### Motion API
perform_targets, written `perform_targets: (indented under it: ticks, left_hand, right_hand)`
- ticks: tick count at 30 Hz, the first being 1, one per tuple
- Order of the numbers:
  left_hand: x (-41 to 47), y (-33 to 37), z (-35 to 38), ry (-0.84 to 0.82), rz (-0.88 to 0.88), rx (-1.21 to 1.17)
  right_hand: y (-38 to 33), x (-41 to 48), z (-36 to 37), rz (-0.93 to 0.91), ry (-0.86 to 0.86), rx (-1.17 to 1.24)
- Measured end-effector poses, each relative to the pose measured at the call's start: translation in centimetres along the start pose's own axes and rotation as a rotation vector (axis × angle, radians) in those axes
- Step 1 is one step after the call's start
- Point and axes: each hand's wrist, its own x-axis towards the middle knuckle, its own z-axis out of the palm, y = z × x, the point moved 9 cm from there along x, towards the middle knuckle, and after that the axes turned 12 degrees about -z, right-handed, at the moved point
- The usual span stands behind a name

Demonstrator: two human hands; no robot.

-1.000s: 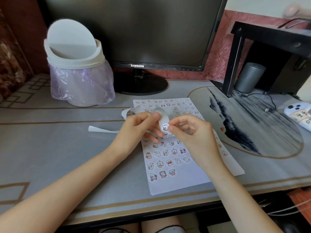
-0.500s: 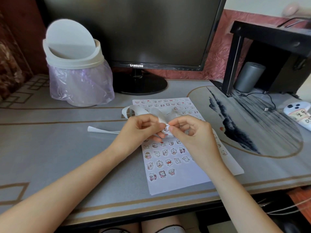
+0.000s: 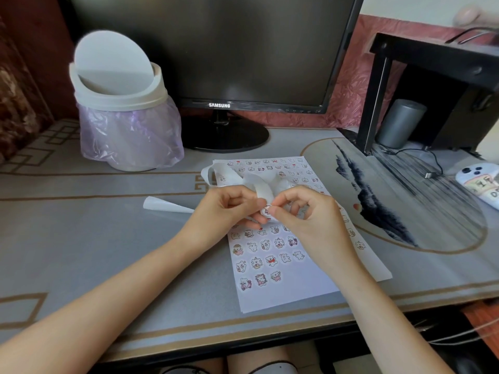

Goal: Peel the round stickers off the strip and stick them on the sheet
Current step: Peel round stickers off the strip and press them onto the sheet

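A white sheet lies on the desk, covered with several rows of small round cartoon stickers. Above its middle I hold a long white backing strip that loops up and back behind my hands; its loose tail lies on the desk to the left. My left hand grips the strip. My right hand pinches a round sticker at the strip's bend, thumb and forefinger tips meeting my left fingers there. Most of that sticker is hidden by my fingertips.
A white swing-lid bin with a purple liner stands at the back left. A black monitor is behind the sheet. A black shelf, a grey cylinder, a cable and a phone fill the right.
My hands have drawn closer together; the sticker that was plainly showing on the strip is now mostly covered by my fingertips. The strip's loop has bent lower.
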Motion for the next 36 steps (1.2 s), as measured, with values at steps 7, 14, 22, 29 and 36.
perform_targets:
  ticks: [7, 14, 22, 29, 36]
  left_hand:
    - [0.0, -0.1, -0.3, 0.028, -0.029, -0.006]
    - [0.3, -0.9, -0.3, 0.038, -0.072, 0.005]
    - [0.5, -1.4, -0.1, 0.023, -0.094, 0.093]
    - [0.4, -1.4, -0.1, 0.027, -0.097, 0.116]
    - [0.4, -1.3, -0.1, 0.027, -0.095, 0.116]
  right_hand:
    - [-1.3, -0.9, -0.4, -0.122, -0.052, -0.128]
    - [0.1, -2.3, -1.0, 0.104, -0.132, 0.13]
    - [1.7, -4.9, -0.4, 0.311, -0.296, 0.209]
    - [1.9, -5.4, -0.2, 0.344, -0.326, 0.15]
    - [1.8, -5.4, -0.1, 0.345, -0.335, 0.124]
